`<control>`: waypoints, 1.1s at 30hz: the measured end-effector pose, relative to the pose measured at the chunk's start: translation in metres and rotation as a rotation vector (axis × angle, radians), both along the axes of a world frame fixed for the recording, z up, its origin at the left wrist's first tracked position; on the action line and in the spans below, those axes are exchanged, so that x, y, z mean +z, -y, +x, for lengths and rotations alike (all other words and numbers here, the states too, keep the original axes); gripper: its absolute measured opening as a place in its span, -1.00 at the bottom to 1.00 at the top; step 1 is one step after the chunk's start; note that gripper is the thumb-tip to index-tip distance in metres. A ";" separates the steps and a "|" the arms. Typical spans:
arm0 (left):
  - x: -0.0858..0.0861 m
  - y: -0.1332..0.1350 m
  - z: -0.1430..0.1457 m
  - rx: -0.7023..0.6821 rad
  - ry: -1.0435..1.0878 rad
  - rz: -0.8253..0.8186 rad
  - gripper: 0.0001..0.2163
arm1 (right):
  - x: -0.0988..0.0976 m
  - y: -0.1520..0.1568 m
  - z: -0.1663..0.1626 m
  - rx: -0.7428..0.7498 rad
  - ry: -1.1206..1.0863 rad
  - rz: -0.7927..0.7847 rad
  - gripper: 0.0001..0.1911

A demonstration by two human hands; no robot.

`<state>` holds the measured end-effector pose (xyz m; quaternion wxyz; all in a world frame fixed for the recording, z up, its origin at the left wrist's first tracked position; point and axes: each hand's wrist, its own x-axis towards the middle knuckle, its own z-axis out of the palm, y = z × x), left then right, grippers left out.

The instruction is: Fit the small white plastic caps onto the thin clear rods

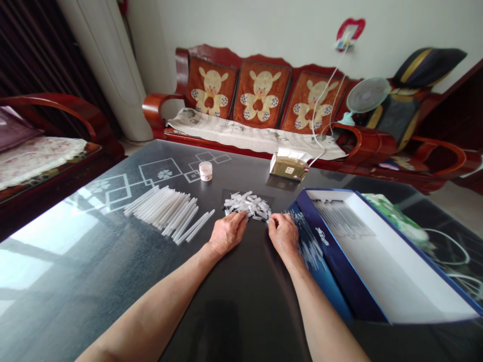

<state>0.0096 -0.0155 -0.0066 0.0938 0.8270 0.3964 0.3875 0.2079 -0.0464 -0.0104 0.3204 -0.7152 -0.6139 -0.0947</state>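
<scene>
Whether the curled left hand (229, 232) or right hand (284, 233) grips anything is hidden, so I cannot tell; both sit at the near edge of a pile of short, translucent-white plastic pieces (247, 202) on the glossy black table (237, 281). The rectangular blue, white-lined box (400, 276) holds thin grey rods (337, 215).

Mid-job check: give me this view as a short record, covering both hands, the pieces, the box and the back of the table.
left hand: fingertips at the pile's near left edge; grip unclear
right hand: fingers curled at the pile's right edge; grip unclear
small pale pieces: loose pile on the table
whitish tubes: bundled left of the left hand
open blue box: right of the right hand, thin rods inside
table back: small round jar, tissue box
</scene>
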 end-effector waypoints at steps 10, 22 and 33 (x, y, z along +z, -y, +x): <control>-0.001 0.000 0.000 -0.017 0.002 -0.005 -0.76 | 0.017 0.000 -0.024 0.195 -0.813 0.101 -0.78; -0.001 0.000 0.001 -0.027 -0.018 -0.019 -0.77 | 0.014 -0.003 -0.035 0.305 -1.546 -0.075 -0.64; -0.001 0.001 0.001 -0.038 -0.052 -0.023 -0.76 | 0.013 -0.003 -0.033 0.284 -1.404 -0.039 -0.69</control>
